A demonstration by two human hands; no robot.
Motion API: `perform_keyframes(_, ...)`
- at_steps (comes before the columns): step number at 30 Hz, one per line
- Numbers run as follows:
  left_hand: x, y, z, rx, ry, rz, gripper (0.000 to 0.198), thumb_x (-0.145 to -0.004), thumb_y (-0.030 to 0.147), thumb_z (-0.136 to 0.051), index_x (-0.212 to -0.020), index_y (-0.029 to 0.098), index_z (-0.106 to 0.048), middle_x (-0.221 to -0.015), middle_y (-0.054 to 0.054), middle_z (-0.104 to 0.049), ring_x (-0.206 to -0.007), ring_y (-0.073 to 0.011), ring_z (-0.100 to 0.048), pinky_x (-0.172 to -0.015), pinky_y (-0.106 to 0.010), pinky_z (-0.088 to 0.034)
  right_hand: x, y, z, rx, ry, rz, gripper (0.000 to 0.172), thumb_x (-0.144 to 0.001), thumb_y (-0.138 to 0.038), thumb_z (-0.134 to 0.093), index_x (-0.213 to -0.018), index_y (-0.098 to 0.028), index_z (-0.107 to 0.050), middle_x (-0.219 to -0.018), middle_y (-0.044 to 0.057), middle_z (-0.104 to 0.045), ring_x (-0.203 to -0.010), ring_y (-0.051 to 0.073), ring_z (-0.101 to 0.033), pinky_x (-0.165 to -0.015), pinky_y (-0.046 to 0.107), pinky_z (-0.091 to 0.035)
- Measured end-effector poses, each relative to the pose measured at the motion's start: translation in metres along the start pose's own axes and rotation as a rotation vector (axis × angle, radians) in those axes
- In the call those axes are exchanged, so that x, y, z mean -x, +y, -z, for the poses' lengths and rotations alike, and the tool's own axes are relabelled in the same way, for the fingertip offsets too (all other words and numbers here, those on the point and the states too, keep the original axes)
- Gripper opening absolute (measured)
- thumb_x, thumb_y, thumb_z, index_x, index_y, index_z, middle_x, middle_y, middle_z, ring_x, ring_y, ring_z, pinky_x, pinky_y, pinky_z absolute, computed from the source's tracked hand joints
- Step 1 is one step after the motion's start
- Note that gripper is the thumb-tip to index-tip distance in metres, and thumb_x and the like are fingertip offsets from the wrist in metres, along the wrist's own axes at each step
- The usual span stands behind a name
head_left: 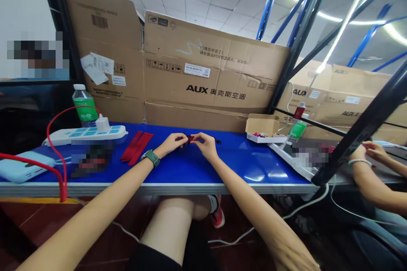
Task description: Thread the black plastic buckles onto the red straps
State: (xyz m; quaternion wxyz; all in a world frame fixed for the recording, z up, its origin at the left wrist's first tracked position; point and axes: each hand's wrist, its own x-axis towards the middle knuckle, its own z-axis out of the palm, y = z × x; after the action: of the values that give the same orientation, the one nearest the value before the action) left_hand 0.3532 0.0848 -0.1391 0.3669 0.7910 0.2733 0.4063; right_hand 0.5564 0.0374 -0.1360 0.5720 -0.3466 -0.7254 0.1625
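Over the blue tabletop (241,161), my left hand (173,143) and my right hand (207,145) meet fingertip to fingertip. Pinched between them is a small red and black piece (191,138); its exact kind is too small to make out, and my fingers cover part of it. A thin black end (218,140) shows on the table just beyond my right hand. Flat red strips (137,148) lie to the left of my left hand, near the green watch (151,158) on that wrist.
On the left are a white power strip (85,134), a bottle (85,106), a light blue power bank (27,166) and red cables. A small open carton (265,129) stands at the back right. Cardboard (210,72) walls the back. Past a dark post, a co-worker's hands (365,152) show.
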Motion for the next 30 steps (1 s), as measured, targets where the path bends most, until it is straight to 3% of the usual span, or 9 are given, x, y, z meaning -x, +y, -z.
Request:
perform_keyframes(6, 0.004, 0.007, -0.002, 0.067, -0.052, 0.08, 0.04, -0.081, 0.053, -0.063, -0.083, 0.013, -0.067, -0.062, 0.001, -0.057, -0.058, -0.0116, -0.051, -0.057, -0.023, -0.037, 0.001, 0.001, 0.001, -0.044, -0.043, 0.014, 0.019, -0.083, -0.041, -0.07, -0.079, -0.022, -0.066, -0.089, 0.004, -0.074, -0.097, 0.024, -0.072, -0.088, 0.035, -0.057)
perform_keyframes(8, 0.004, 0.009, -0.002, 0.104, -0.03, 0.105, 0.037, -0.08, 0.05, -0.064, -0.08, 0.013, -0.065, -0.059, 0.001, -0.055, -0.055, -0.0108, -0.049, -0.055, -0.022, -0.034, 0.0, -0.002, 0.002, -0.002, -0.073, 0.037, 0.019, -0.081, -0.041, -0.072, -0.087, -0.023, -0.068, -0.095, 0.004, -0.074, -0.099, 0.024, -0.07, -0.092, 0.035, -0.055)
perform_keyframes(11, 0.003, 0.01, -0.003, 0.136, 0.032, 0.144, 0.032, -0.077, 0.045, -0.064, -0.075, 0.014, -0.062, -0.056, 0.003, -0.054, -0.052, -0.0101, -0.046, -0.053, -0.022, -0.032, 0.0, -0.006, 0.002, 0.096, -0.141, 0.074, 0.032, -0.078, -0.038, -0.076, -0.104, -0.023, -0.067, -0.105, 0.004, -0.072, -0.104, 0.022, -0.068, -0.097, 0.035, -0.052)
perform_keyframes(15, 0.001, 0.006, -0.003, 0.123, -0.005, 0.164, 0.025, -0.073, 0.039, -0.064, -0.075, 0.014, -0.063, -0.056, 0.003, -0.054, -0.053, -0.0106, -0.048, -0.054, -0.022, -0.034, 0.0, -0.004, 0.001, 0.108, -0.147, 0.088, 0.04, -0.08, -0.032, -0.073, -0.116, -0.022, -0.059, -0.106, 0.005, -0.071, -0.1, 0.019, -0.068, -0.096, 0.033, -0.051)
perform_keyframes(22, -0.002, -0.006, 0.001, 0.079, -0.008, 0.166, 0.021, -0.072, 0.035, -0.062, -0.072, 0.014, -0.064, -0.053, 0.003, -0.054, -0.05, -0.0108, -0.049, -0.055, -0.022, -0.035, -0.002, 0.0, -0.006, 0.234, -0.193, 0.188, 0.044, -0.075, -0.023, -0.069, -0.118, -0.02, -0.058, -0.1, 0.004, -0.07, -0.091, 0.018, -0.068, -0.089, 0.031, -0.053)
perform_keyframes(30, -0.001, 0.002, 0.002, 0.101, 0.013, 0.21, 0.021, -0.07, 0.035, -0.065, -0.072, 0.014, -0.065, -0.056, 0.001, -0.059, -0.049, -0.011, -0.054, -0.053, -0.022, -0.036, -0.004, -0.006, -0.005, 0.231, -0.195, 0.133, 0.041, -0.073, -0.024, -0.069, -0.113, -0.021, -0.06, -0.096, 0.003, -0.07, -0.087, 0.017, -0.068, -0.087, 0.031, -0.054)
